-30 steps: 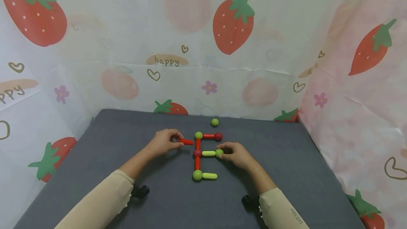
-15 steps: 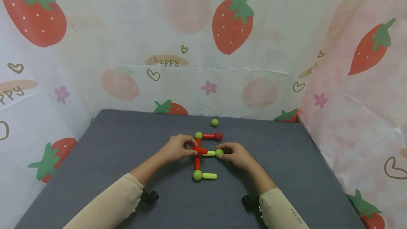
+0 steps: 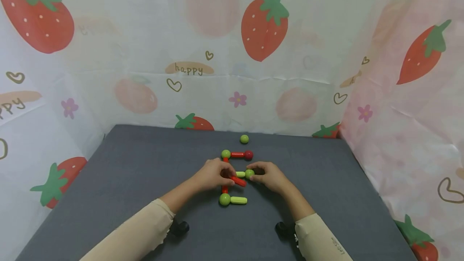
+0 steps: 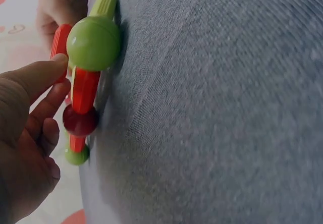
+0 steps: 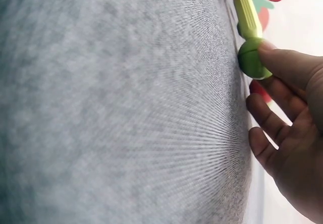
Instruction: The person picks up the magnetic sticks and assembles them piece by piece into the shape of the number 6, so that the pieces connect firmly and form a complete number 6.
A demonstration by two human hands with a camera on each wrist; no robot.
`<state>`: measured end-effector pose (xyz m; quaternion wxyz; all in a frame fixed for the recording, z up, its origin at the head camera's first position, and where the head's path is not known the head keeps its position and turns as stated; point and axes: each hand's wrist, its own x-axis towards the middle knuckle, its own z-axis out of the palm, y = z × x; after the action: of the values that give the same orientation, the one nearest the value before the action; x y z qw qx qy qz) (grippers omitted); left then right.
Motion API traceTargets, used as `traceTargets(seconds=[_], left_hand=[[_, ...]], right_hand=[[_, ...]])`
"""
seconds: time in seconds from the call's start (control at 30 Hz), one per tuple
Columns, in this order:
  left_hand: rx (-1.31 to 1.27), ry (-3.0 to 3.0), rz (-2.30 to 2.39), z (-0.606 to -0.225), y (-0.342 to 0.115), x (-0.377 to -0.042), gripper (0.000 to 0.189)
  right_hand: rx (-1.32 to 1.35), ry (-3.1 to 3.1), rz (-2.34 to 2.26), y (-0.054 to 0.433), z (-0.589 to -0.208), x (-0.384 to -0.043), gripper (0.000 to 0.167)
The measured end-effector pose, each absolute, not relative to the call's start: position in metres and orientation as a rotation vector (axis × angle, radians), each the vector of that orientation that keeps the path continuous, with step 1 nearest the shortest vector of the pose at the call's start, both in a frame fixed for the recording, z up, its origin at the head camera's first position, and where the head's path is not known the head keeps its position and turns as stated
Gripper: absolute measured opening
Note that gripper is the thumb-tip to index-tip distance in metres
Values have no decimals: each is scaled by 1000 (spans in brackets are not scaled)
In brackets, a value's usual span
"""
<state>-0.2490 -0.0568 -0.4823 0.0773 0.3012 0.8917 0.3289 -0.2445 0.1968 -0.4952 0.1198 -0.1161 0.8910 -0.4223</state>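
My left hand [image 3: 214, 174] pinches a red magnetic rod [image 3: 238, 181] between thumb and fingertips, over the E-shaped build of rods and balls. In the head view that hand hides the build's middle red ball [image 4: 81, 120]. With thumb and fingers, my right hand [image 3: 268, 176] holds the green ball [image 3: 249, 173] at the end of the middle yellow-green rod [image 5: 248, 16]. At the top, a green ball [image 3: 226, 154] joins a red rod [image 3: 237, 154] ending in a dark red ball [image 3: 248, 155]. Nearest me, another green ball [image 3: 224, 199] bears a yellow-green rod [image 3: 238, 200] whose outer end is bare.
A loose green ball [image 3: 244, 139] lies beyond the build, near the back edge of the grey cloth-covered table [image 3: 308, 160]. Strawberry-printed curtains [image 3: 308, 43] stand behind and at the sides. Dark wrist camera mounts [image 3: 180, 228] stick out below the sleeves.
My left hand has carried the red rod rightward and toward me, from left of the build to over its middle arm. The right hand keeps its grip on the green ball.
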Motion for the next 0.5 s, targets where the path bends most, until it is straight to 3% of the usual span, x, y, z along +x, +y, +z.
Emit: traceTargets(seconds=[0.5], left_hand=[[939,2776,770,-490,-44,-247,15]], right_hand=[[-347,2606,-1242,197,-496,-245,35]])
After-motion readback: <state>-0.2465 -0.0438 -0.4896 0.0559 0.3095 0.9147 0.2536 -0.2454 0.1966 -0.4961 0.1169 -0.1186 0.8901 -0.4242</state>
